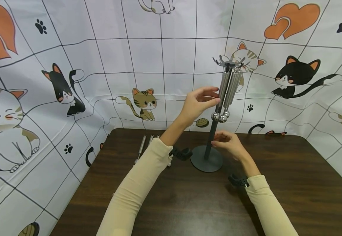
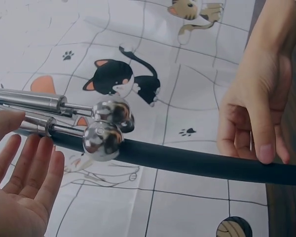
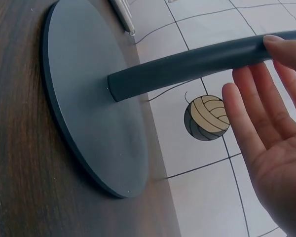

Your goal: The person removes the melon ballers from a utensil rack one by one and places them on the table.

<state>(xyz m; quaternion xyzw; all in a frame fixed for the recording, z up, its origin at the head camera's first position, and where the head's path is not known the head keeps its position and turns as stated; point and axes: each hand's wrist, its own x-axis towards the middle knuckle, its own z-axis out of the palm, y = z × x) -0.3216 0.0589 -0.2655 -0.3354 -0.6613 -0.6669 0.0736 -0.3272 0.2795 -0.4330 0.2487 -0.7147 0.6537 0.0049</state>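
The left sleeve (image 1: pixel 135 190) partly hides the metal rods (image 1: pixel 142 144) behind it.

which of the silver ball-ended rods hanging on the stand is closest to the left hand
The leftmost hanging rod in the head view: the left hand has its thumb at that shaft, while the other rods hang farther right.

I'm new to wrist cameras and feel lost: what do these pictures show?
These are a person's bare left hand and right hand, no robot. The wide picture comes from a camera on the head; the other two come from the left and right wrists, so things look tilted. On the table is a dark stand, with ball-ended metal rods hanging near its top. More rods lie to its left, partly hidden by the left arm. The right hand holds the stand's pole between thumb and fingers. The left hand touches a hanging rod; whether it grips is hard to tell.
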